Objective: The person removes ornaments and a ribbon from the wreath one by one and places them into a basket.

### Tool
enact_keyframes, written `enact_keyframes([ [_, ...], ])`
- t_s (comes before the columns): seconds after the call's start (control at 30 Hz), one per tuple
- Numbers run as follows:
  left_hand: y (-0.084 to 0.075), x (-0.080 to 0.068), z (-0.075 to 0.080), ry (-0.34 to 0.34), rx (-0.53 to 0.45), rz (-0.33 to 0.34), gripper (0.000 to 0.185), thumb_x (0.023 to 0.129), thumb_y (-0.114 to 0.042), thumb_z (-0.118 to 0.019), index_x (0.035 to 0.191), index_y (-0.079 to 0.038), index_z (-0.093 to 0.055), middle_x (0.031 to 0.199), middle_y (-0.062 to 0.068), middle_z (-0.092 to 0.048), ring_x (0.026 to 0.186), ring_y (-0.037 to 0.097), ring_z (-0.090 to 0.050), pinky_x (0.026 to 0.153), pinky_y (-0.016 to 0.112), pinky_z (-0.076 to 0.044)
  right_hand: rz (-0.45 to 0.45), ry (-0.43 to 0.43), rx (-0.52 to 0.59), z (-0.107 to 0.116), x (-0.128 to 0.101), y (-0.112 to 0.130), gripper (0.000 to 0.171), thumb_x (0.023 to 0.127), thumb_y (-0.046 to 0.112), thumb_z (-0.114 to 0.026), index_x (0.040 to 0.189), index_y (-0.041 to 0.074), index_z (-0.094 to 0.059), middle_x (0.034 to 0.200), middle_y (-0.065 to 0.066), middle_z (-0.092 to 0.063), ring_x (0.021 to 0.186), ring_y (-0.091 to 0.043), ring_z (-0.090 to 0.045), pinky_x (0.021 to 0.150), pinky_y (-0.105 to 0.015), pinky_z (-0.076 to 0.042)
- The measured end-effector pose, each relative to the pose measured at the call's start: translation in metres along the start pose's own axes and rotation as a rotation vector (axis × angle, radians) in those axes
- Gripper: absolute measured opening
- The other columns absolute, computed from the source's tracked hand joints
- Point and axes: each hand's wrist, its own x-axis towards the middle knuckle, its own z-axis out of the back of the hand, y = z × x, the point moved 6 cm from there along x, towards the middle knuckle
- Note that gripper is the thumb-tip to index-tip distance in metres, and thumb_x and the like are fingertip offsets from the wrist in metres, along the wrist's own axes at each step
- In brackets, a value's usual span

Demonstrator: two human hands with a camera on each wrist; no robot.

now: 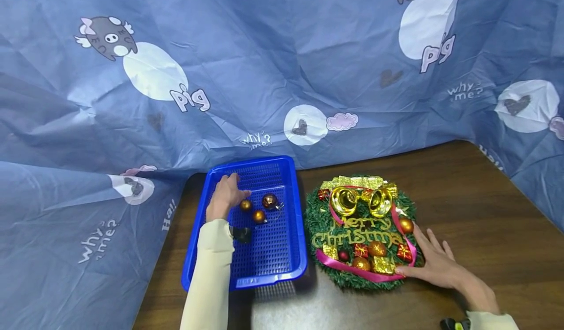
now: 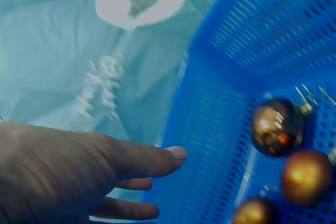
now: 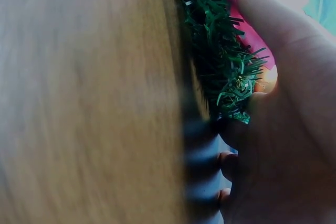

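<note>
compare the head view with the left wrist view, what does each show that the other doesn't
Only the head view shows the Christmas wreath with its gold bells, the right hand resting flat against its lower right edge, and the brown table.

Only the left wrist view shows the left hand's thumb and fingers close up, extended and holding nothing, apart from the ornaments.

Both show the blue mesh tray, the three bronze and gold ball ornaments in it, and the blue printed cloth.
</note>
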Motion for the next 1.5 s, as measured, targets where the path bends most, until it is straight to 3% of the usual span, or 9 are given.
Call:
enact_keyframes([
  [0.37,-0.055,-0.029,0.033,-0.135,-0.006,-0.169,0.054,0.088,-0.03,-0.068,0.129,0.0,-0.051,0.131,0.024,-0.049,0.122,0.041,-0.048,0.102,0.052,-0.04,0.012,-0.018,-0.005,0.003,0.0,0.005,0.116,0.077,0.048,-0.072,0.153,0.004,0.004,0.154,-0.032,-0.004,0.138,-0.056,0.003,0.103,-0.073,0.009],
  [0.6,-0.087,-0.051,0.037,-0.184,-0.013,-0.284,0.051,0.087,-0.029,-0.069,0.127,-0.001,-0.053,0.129,0.022,-0.05,0.118,0.04,-0.05,0.101,0.05,-0.041,-0.008,-0.001,-0.005,0.004,0.002,0.004,0.116,0.078,0.049,-0.071,0.152,0.004,0.006,0.154,-0.032,-0.003,0.138,-0.056,0.004,0.102,-0.073,0.01],
  [1.03,-0.135,-0.084,0.022,-0.214,-0.01,-0.472,0.049,0.086,-0.028,-0.072,0.126,-0.005,-0.056,0.124,0.014,-0.054,0.114,0.031,-0.052,0.099,0.042,-0.044,-0.006,-0.002,-0.004,0.002,0.004,0.002,0.116,0.078,0.05,-0.071,0.152,0.004,0.005,0.154,-0.032,-0.002,0.138,-0.056,0.005,0.102,-0.073,0.012],
  [1.3,-0.157,-0.096,0.003,-0.129,0.013,-0.529,0.05,0.088,-0.029,-0.069,0.13,-0.006,-0.054,0.129,0.013,-0.051,0.119,0.03,-0.05,0.1,0.041,-0.044,0.002,-0.006,0.004,0.001,0.001,0.002,0.116,0.078,0.049,-0.071,0.153,0.005,0.006,0.154,-0.032,-0.003,0.138,-0.056,0.005,0.101,-0.073,0.011],
  [1.5,-0.173,-0.106,-0.016,-0.053,0.067,-0.631,0.047,0.088,-0.029,-0.069,0.127,-0.006,-0.055,0.121,0.01,-0.056,0.108,0.023,-0.055,0.093,0.035,-0.048,0.001,-0.009,0.013,-0.001,0.0,0.0,0.116,0.078,0.049,-0.071,0.153,0.007,0.007,0.155,-0.031,-0.001,0.138,-0.055,0.006,0.102,-0.072,0.013],
])
